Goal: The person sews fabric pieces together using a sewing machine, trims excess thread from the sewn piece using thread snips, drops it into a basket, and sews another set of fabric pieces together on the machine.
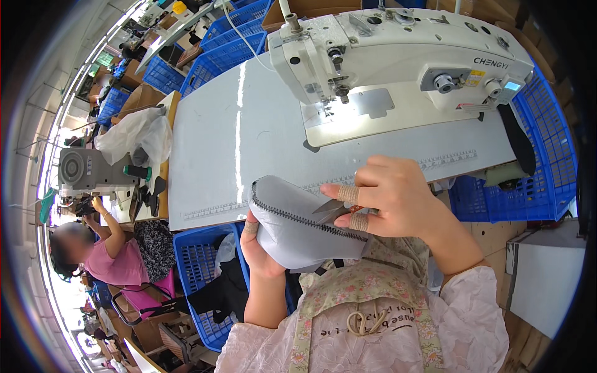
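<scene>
a grey table [208,137] stands among blue crates [547,112], pale floor [494,235] below.

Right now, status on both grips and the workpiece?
Left grip: holding light-grey curved fabric piece, black zigzag seam. Right grip: small silver-bladed scissors at seam. White sewing machine beyond, not touching.

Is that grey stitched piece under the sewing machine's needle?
No, the left hand holds the grey stitched piece nearer the person's body, clearly apart from the lit bed of the sewing machine.
</scene>
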`<state>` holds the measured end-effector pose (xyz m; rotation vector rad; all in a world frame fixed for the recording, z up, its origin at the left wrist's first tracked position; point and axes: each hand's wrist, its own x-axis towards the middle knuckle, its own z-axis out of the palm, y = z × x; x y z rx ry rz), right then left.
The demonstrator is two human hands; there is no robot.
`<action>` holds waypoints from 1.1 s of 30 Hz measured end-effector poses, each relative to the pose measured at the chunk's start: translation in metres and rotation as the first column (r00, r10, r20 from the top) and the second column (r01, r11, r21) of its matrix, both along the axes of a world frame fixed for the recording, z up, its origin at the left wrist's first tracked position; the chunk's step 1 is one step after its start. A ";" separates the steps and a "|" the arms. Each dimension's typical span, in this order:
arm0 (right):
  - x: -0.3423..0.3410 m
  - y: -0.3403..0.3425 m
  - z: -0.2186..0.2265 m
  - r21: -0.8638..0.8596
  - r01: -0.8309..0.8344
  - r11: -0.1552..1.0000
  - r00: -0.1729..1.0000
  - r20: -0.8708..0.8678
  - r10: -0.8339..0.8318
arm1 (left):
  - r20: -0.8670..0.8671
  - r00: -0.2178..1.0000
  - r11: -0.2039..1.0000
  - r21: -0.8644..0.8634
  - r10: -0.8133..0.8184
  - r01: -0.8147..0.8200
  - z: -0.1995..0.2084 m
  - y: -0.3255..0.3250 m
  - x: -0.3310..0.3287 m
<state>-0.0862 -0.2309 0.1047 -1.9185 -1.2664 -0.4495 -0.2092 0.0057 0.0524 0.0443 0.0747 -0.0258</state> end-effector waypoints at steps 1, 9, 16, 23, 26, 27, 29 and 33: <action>0.000 -0.001 0.000 -0.003 -0.003 1.000 1.000 -0.002 0.003 | -0.013 1.000 1.000 0.001 0.004 -0.004 0.000 0.000 0.000; 0.004 -0.004 0.004 -0.035 -0.026 0.999 0.999 0.026 0.027 | -0.030 0.999 1.000 0.004 -0.018 0.018 0.002 -0.002 0.001; 0.008 -0.007 0.008 -0.091 -0.039 0.995 0.998 0.046 0.044 | -0.008 0.999 0.998 0.050 -0.040 0.041 0.002 -0.003 0.002; 0.013 -0.006 0.005 -0.063 -0.110 0.992 0.994 -0.018 0.109 | -0.026 0.998 0.997 0.050 -0.057 0.058 0.000 -0.005 0.003; 0.015 -0.005 0.003 -0.054 -0.142 0.988 0.989 -0.056 0.139 | -0.039 0.997 0.995 0.073 -0.063 0.065 -0.002 -0.004 0.002; 0.015 -0.005 0.002 -0.055 -0.141 0.988 0.989 -0.055 0.138 | -0.039 0.997 0.995 0.072 -0.064 0.066 -0.003 -0.004 0.002; 0.017 -0.004 0.001 -0.018 -0.184 0.983 0.979 -0.096 0.182 | -0.056 0.995 0.997 0.001 -0.077 0.077 -0.006 -0.002 0.001; 0.021 -0.003 -0.001 0.007 -0.235 0.972 0.963 -0.131 0.233 | -0.050 0.995 0.994 0.058 -0.088 0.091 -0.002 -0.007 0.003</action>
